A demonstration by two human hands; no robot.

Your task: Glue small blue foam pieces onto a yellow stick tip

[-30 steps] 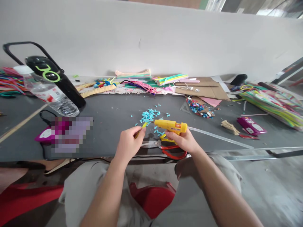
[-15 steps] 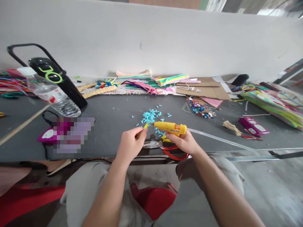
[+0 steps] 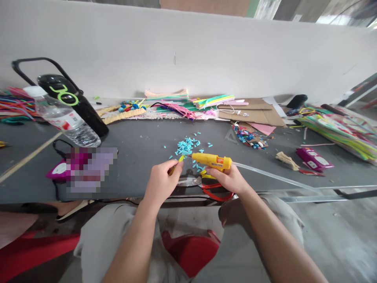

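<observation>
Pinched in my left hand [image 3: 165, 179] is a small yellow piece [image 3: 181, 158], its tip showing past my fingers. My right hand [image 3: 228, 177] is wrapped round a yellow glue gun [image 3: 209, 160], whose nozzle points left and is close to the yellow piece. A long clear glue stick [image 3: 273, 175] runs out of the gun's back to the right. Just beyond the nozzle lies a loose pile of small light-blue pieces [image 3: 185, 145] on the grey table [image 3: 138, 157]. Scissors with red handles [image 3: 216, 194] lie beneath my right hand, blades toward the left.
At the left stand a black bottle [image 3: 85, 112] and a clear water bottle [image 3: 69, 122], near a purple packet [image 3: 60, 170]. Coloured pipe cleaners [image 3: 213, 101] and cardboard [image 3: 256, 112] line the back. Another purple packet [image 3: 314, 159] lies at right.
The view has shifted slightly. Both hands hold the same things in nearly the same place, with the nozzle still beside the yellow piece.
</observation>
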